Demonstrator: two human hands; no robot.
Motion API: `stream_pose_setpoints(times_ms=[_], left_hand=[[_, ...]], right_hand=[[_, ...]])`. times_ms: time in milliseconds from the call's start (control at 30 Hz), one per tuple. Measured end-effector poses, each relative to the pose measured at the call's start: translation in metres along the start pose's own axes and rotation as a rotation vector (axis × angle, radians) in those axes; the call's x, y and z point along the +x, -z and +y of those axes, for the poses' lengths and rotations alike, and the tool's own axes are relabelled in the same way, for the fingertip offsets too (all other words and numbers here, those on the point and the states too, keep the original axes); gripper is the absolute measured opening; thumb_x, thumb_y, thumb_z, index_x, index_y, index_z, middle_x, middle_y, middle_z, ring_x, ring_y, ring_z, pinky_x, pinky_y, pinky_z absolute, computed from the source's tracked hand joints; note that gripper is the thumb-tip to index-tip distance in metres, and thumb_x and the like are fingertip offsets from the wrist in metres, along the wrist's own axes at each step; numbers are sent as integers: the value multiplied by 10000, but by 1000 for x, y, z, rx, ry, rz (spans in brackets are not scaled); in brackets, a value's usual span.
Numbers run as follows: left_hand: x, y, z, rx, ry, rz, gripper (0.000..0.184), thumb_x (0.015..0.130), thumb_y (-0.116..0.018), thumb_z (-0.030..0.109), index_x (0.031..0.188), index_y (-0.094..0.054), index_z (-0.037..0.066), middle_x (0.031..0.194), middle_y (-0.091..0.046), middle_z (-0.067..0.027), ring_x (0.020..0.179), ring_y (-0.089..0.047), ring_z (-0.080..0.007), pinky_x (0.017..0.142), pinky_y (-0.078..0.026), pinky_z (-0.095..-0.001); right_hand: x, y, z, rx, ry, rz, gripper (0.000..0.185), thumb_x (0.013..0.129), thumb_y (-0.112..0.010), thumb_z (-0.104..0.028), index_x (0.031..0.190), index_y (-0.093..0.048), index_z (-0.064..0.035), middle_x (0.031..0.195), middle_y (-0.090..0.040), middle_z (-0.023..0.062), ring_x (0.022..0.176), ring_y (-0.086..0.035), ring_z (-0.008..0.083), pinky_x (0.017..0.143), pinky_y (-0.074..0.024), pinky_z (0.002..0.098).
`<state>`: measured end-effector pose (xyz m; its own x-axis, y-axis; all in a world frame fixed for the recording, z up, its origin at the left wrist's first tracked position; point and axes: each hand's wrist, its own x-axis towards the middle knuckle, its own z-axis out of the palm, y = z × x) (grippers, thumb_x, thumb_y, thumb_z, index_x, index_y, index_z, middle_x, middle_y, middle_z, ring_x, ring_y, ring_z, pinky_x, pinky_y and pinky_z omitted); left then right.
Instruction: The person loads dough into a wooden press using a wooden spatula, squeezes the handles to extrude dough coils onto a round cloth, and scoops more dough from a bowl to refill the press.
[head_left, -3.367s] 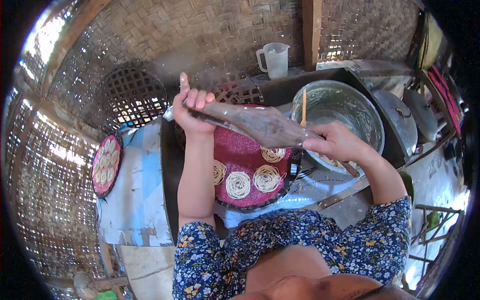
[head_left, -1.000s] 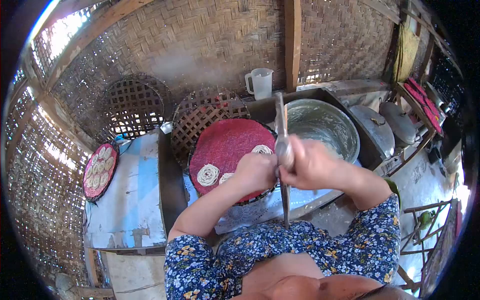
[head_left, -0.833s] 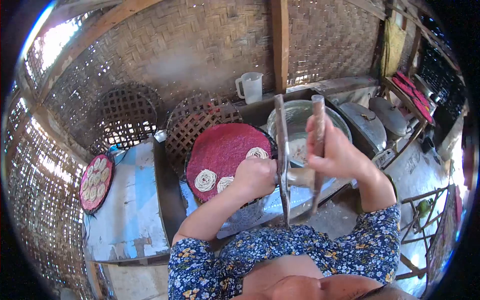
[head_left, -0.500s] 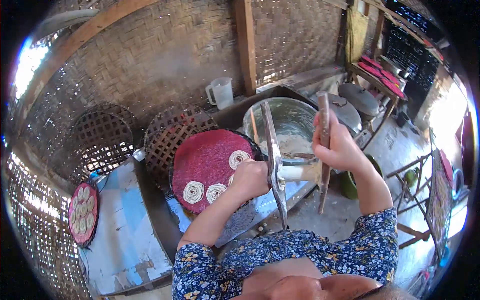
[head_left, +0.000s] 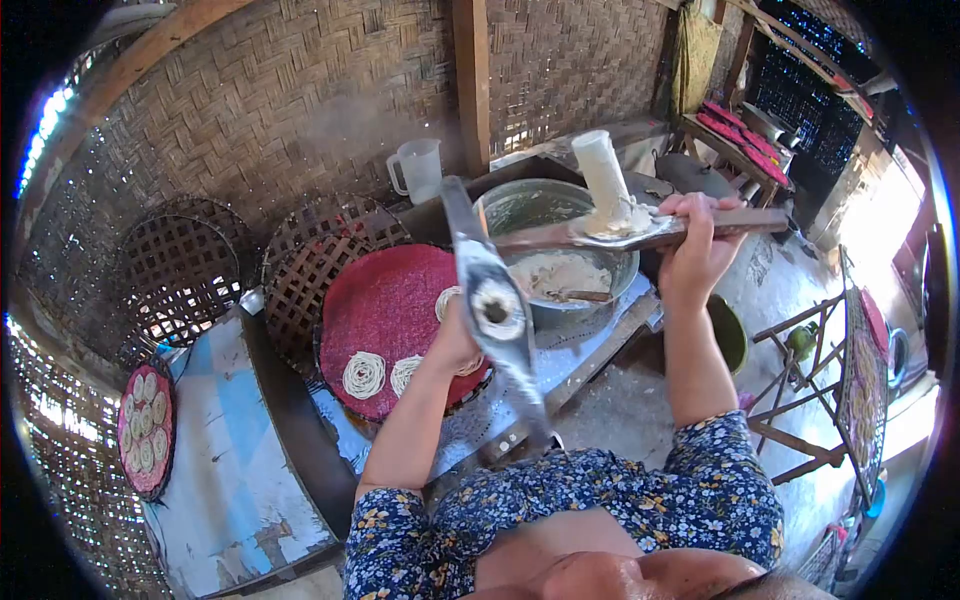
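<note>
My left hand (head_left: 456, 338) is closed on the wooden press body (head_left: 520, 355), a long flour-dusted bar with a round hole facing up; its fingertips are hidden behind the bar. In my right hand (head_left: 695, 255) is the press plunger (head_left: 604, 178), its wooden handle gripped near one end. The plunger's pale, batter-coated rod points up, separated from the hole. Below my left hand, a round pink mat (head_left: 385, 300) bears several white noodle coils (head_left: 363, 375). Beneath the plunger stands a metal basin (head_left: 625, 275) with pale dough (head_left: 560, 275) and a wooden-handled tool (head_left: 583, 296).
A plastic jug (head_left: 418, 170) stands by the woven wall. Round woven baskets (head_left: 290, 300) lean behind the mat. At left, a smaller tray of coils (head_left: 145, 430) rests beside a blue-and-white panel (head_left: 225, 430). A green bucket (head_left: 728, 335) and a wooden rack (head_left: 800, 400) are at right.
The plunger has come out of the press body. My right hand has turned it so its rod points up, and the press body has tilted to show its hole.
</note>
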<state>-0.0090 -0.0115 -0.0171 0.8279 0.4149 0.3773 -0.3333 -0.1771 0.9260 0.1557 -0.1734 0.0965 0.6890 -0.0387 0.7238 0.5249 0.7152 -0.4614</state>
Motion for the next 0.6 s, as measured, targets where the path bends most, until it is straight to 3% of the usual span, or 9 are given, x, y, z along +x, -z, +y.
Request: stream_pose_setpoints(times_ms=[33, 133, 167, 233, 333, 400, 500, 600], left_hand=[[2, -2, -2, -483, -44, 45, 268, 703, -695, 134, 960, -625, 111, 1184, -531, -109, 994, -566, -220, 776, -492, -378], [16, 8, 7, -769, -448, 124, 276, 732, -678, 100, 987, -572, 99, 1271, -436, -115, 1134, -461, -341, 910, -416, -464], [17, 10, 14, -605, -604, 166, 254, 762, -639, 75, 1000, -557, 103, 1196, -478, -103, 1138, -442, -392, 903, -432, -455], [12, 31, 12, -582, -537, 294, 189, 806, -585, 139, 992, -556, 153, 1182, -495, -80, 1166, -427, -363, 978, -358, -495], [5, 47, 10, -565, -528, 430, 207, 839, -519, 137, 1046, -519, 127, 1092, -521, -63, 1164, -422, -381, 969, -351, -523], [5, 44, 15, -491, -506, 512, 225, 859, -493, 170, 1079, -500, 122, 1082, -523, -63, 1146, -435, -384, 954, -353, -529], [7, 34, 18, -375, -479, 583, 239, 864, -497, 202, 1090, -495, 123, 1080, -522, -65, 1128, -449, -387, 943, -359, -526], [6, 20, 16, -296, -448, 618, 257, 866, -499, 229, 1100, -493, 122, 1079, -518, -65, 1123, -450, -395, 937, -362, -521]], right_hand=[[-9, -3, 3, 72, -98, 12, 245, 840, -486, -26, 956, -276, -76, 753, -542, 124, 653, -556, 202, 651, -468, 322], [-44, -4, 26, 271, -445, -4, 287, 847, -515, -55, 1007, -280, -94, 841, -567, 149, 761, -573, 227, 687, -475, 348], [-55, -3, 36, 322, -596, -51, 315, 849, -530, -70, 1032, -276, -105, 889, -576, 163, 833, -578, 245, 713, -477, 360], [-62, -1, 56, 494, -701, -287, 338, 829, -585, -117, 1102, -386, -121, 990, -584, 139, 961, -554, 250, 783, -467, 370], [-46, 58, 141, -368, -641, -1163, 367, 801, -629, -227, 1130, -523, -104, 1142, -534, 114, 1084, -492, 198, 870, -428, 347], [-38, 86, 175, -930, -432, -1577, 424, 745, -682, -273, 1118, -578, -101, 1059, -576, 113, 1000, -536, 198, 833, -439, 318], [-27, 111, 205, -1090, -902, -1971, 485, 673, -732, -283, 1096, -588, -92, 941, -604, 134, 853, -586, 224, 751, -462, 319], [-21, 167, 261, -713, -797, -2045, 406, 641, -737, -225, 1013, -631, -102, 801, -637, 125, 730, -607, 245, 639, -468, 359]])
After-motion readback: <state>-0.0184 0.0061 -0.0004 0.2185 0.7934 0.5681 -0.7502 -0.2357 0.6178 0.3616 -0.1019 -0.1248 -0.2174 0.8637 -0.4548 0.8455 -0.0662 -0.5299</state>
